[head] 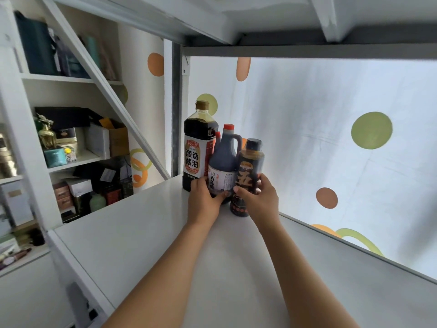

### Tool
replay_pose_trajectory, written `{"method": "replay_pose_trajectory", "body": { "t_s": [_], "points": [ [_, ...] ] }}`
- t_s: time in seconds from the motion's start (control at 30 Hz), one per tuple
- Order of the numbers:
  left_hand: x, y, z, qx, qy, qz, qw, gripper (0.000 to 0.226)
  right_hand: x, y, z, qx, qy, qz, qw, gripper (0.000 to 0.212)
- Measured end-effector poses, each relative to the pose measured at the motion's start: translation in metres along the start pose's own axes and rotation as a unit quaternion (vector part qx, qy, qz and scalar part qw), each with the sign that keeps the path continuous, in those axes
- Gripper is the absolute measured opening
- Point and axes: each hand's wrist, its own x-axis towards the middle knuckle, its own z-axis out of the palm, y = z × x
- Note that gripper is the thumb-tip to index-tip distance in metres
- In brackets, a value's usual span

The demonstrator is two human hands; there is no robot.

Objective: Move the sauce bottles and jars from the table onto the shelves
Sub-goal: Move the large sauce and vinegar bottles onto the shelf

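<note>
Three dark bottles stand together at the far left corner of a white shelf (146, 237). At the back is a tall soy sauce bottle (198, 147) with a gold cap. In front of it stands a vinegar jug (223, 162) with a red cap and a handle; my left hand (205, 200) grips its base. To the right, my right hand (259, 197) is curled around the lower half of a slim black bottle (250, 171) with a dark cap. Both bottles stand upright on the shelf.
A white curtain with green and orange dots (331, 150) hangs behind the shelf. Another shelf board (307, 52) runs overhead. To the left, a white bookcase (71, 159) holds boxes, books and small ornaments. A diagonal white brace (106, 91) crosses in front of it.
</note>
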Motion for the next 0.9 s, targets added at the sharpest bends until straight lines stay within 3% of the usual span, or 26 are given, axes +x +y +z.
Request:
{"method": "replay_pose_trajectory", "body": {
  "t_s": [0.27,0.47,0.53,0.63,0.77,0.9],
  "points": [
    [-0.005,0.008,-0.003,0.033,-0.018,0.005,0.999,0.067,-0.025,0.011,0.007,-0.058,0.007,0.044,0.997,0.044],
    [-0.007,0.01,0.003,0.197,-0.096,-0.039,0.975,0.051,-0.053,-0.001,-0.012,-0.115,-0.123,0.128,0.977,0.072],
    [-0.01,0.012,0.004,0.258,-0.128,-0.019,0.958,0.051,-0.075,-0.002,-0.023,-0.247,-0.143,0.123,0.951,0.081],
    [-0.028,0.022,-0.011,0.336,-0.18,0.01,0.925,0.048,-0.113,-0.016,-0.036,-0.462,-0.192,0.061,0.864,0.066],
    [-0.067,0.027,-0.037,0.405,-0.267,0.06,0.872,0.045,-0.147,-0.037,-0.045,-0.514,-0.268,0.069,0.812,0.065],
    [-0.124,0.031,-0.072,0.396,-0.314,0.08,0.859,0.051,-0.178,-0.047,-0.058,-0.518,-0.285,0.06,0.804,0.065]
  ]
}}
